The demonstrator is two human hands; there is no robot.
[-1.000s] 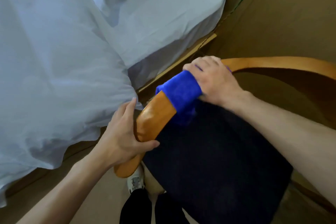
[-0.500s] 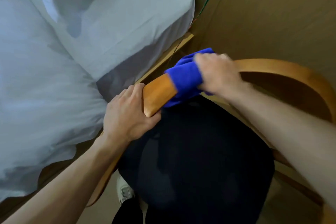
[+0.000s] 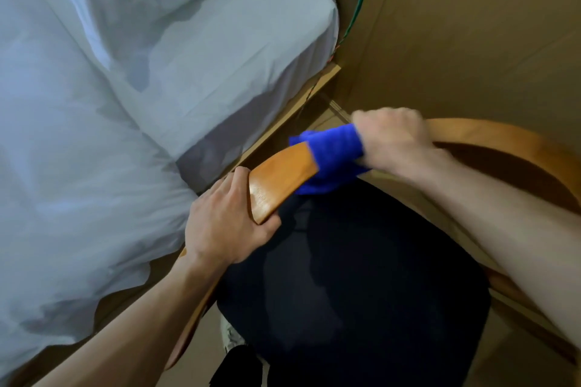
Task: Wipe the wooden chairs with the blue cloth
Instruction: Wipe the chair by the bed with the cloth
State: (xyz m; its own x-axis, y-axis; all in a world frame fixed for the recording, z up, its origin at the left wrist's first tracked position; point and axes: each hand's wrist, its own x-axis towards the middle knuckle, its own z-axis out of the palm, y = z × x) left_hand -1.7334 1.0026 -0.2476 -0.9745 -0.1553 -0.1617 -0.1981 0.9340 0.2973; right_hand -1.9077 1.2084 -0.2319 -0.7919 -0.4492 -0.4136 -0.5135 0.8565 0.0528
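Note:
A wooden chair with a curved orange-brown armrest rail (image 3: 279,173) and a dark round seat (image 3: 361,276) fills the lower right. My left hand (image 3: 229,223) grips the near end of the rail. My right hand (image 3: 393,138) presses the blue cloth (image 3: 333,157) wrapped over the rail, just beyond the left hand. The rail continues from under the right hand and curves round the back (image 3: 503,138) of the chair. Part of the cloth hangs below the rail.
A bed with a white sheet and duvet (image 3: 110,104) lies close on the left, its wooden frame (image 3: 301,104) beside the chair. A brown wall (image 3: 471,25) stands behind the chair. A shoe (image 3: 231,336) shows on the floor below the seat.
My right hand has slid the blue cloth along the rail away from the left hand, baring more wood. My left hand shifted up to the rail's end. The view moved.

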